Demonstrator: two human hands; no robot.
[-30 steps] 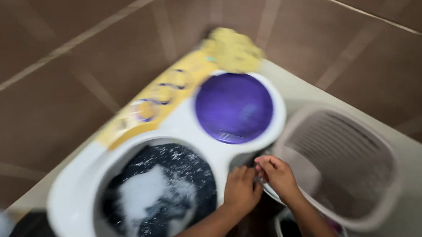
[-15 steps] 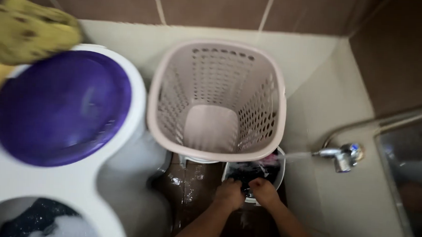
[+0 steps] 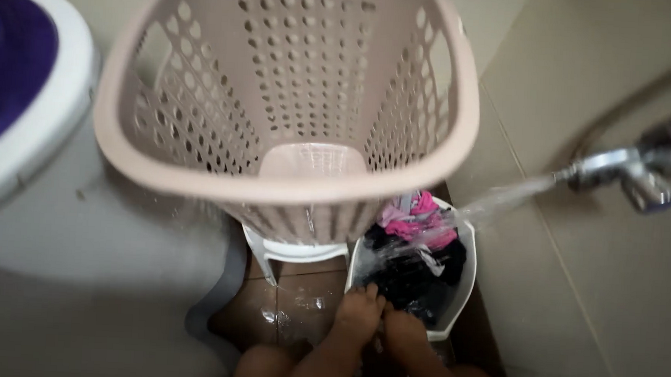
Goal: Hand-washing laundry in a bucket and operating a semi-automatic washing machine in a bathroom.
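Since the earlier frame the view has been brought closer to the laundry basket. The left hand and right hand are pressed into dark wet clothes in the white bucket, near right; finger spread cannot be told.

Bare forearms, no sleeves — bare hands

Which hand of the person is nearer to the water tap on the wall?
The right hand. It is at the near rim of the white bucket, on the side toward the tap; the left hand is beside it, farther from the tap.
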